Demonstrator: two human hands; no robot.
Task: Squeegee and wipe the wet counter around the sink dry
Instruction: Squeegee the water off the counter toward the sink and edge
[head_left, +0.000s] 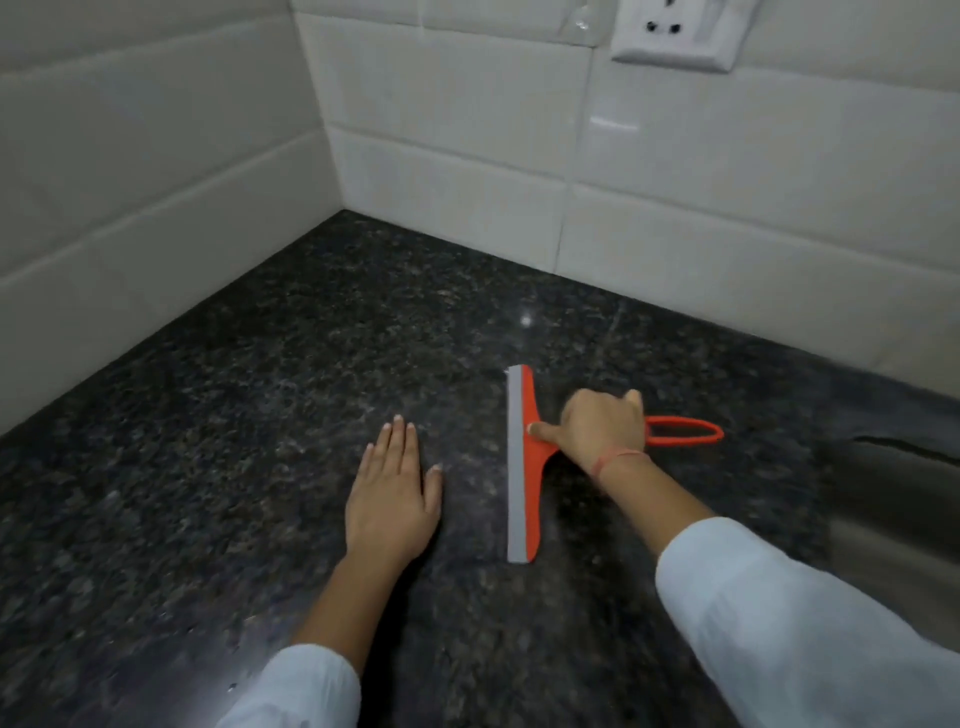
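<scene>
Squeegee (529, 493) sits on the dark granite counter (208, 441), my right hand (597, 431) curled round its handle and hiding the neck. My left hand (392, 499) rests flat, fingers straight. Right edge cuts off the steel sink (893, 519).

**A:** Where's the squeegee (525, 415)?

**B:** On the dark speckled desk (260, 389). Its grey blade (516, 467) is down on the stone, and the orange loop handle (719, 432) points right, toward the steel sink (893, 509).

**A:** Who has it?

**B:** The right hand (602, 431) grips the handle, thumb stretched to the blade's head. The left hand (392, 499) lies flat on the desk, fingers (397, 441) straight, left of the blade and apart from it.

**A:** Behind them?

**B:** White tiled walls (467, 130) meeting in a corner, and a socket (675, 31) high up.
</scene>
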